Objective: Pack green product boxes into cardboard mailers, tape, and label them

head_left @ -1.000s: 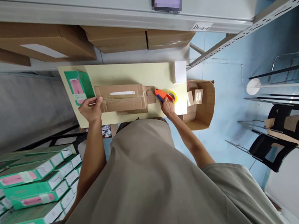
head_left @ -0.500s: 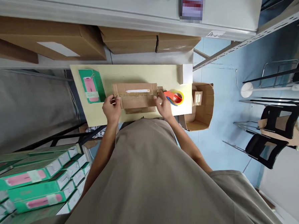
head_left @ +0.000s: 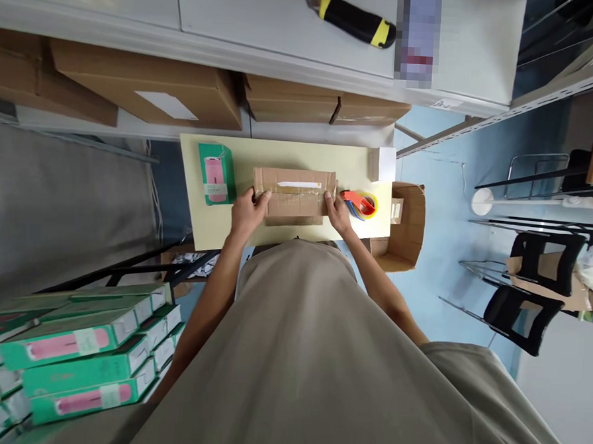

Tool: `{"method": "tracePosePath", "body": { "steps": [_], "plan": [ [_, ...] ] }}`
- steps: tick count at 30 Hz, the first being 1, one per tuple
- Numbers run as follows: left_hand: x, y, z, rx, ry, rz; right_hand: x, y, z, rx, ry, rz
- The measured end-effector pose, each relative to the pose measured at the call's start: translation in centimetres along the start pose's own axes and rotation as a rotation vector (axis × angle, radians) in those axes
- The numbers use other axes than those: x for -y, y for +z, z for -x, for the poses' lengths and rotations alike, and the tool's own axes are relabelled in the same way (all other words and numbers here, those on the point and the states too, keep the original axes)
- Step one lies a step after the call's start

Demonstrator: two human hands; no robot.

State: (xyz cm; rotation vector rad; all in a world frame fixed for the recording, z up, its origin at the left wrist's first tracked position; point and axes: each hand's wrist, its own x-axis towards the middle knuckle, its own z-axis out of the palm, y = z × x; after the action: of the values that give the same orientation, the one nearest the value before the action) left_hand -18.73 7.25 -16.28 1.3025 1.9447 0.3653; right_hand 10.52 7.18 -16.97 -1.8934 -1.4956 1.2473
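Note:
A brown cardboard box (head_left: 293, 203) with clear tape and a white strip on its top lies on the cream tabletop (head_left: 285, 156). My left hand (head_left: 248, 213) grips its left end, thumb on top and fingers at the side, partly hidden. My right hand (head_left: 338, 214) holds the right end the same way. Just right of that hand is a red tape dispenser (head_left: 361, 203) with yellow and blue on it. Left of my left hand stands a green box (head_left: 216, 173) with a pink bottle picture. Another cardboard piece shows below the held box's near edge.
A small white box (head_left: 383, 164) stands at the table's right corner. Beyond is a shelf with cartons (head_left: 293, 102) and a black-yellow utility knife (head_left: 357, 21). An open carton (head_left: 406, 231) is at right. Stacked green boxes (head_left: 85, 363) are at lower left; black chairs (head_left: 522, 320) stand far right.
The view has shifted, bringing the utility knife fully into sight. Both hands have closed more firmly on the box ends, thumbs now on top. The flap jutting out at the right end shows less.

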Motion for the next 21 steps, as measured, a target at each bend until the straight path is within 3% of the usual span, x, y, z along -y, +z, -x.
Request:
{"method": "tracePosePath", "body": {
  "steps": [4, 7, 10, 15, 17, 21],
  "plan": [
    [2.1, -3.3, 1.1, -0.006, 0.161, 0.167, 2.6, -1.5, 2.3, -0.082, -0.127, 0.017],
    [3.8, -4.1, 1.7, -0.029, 0.203, 0.21, 3.1, -2.5, 3.3, -0.099, -0.176, 0.025],
    [5.2, -2.7, 1.8, -0.008, 0.144, 0.201, 1.7, -2.7, 3.6, 0.004, -0.167, 0.019],
    [6.6, 1.1, 1.6, 0.243, -0.062, 0.339, -2.2, -1.5, 3.0, 0.216, 0.072, 0.065],
    [6.7, 1.7, 1.1, 0.274, -0.121, 0.365, -3.1, -1.3, 2.1, 0.211, 0.146, 0.099],
    [5.8, 1.4, -1.4, 0.152, -0.172, 0.376, -3.0, -1.1, -1.1, 0.075, 0.158, 0.076]
  ]
}}
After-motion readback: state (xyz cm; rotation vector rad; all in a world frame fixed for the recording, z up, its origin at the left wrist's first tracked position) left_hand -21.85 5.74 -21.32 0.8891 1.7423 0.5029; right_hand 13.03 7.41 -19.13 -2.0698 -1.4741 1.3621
